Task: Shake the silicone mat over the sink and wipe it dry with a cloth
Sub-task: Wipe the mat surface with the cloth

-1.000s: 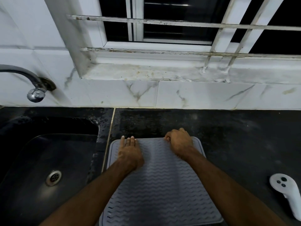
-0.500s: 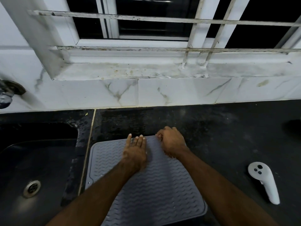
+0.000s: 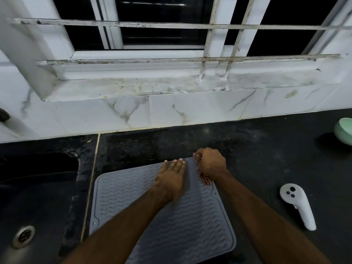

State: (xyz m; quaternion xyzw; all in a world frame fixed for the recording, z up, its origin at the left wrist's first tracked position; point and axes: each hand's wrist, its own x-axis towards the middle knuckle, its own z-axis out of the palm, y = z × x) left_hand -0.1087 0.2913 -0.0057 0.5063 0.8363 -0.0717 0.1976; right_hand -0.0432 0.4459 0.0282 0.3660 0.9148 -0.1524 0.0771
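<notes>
A grey silicone mat with a wavy ribbed surface lies flat on the black counter, just right of the sink. My left hand rests palm down on the mat near its far edge, fingers straight and together. My right hand is closed at the mat's far right corner. A bunched red-and-white patterned cloth sticks out from under its fist onto the mat. The two hands are close together, nearly touching.
The dark sink with its drain is at the left. A white handheld controller lies on the counter right of the mat. A pale green bowl sits at the far right edge. A marble sill and barred window run behind.
My left hand has slid right along the mat's far edge, close to the right hand. The patterned cloth now shows under the right fist. The view has swung right, bringing the green bowl in.
</notes>
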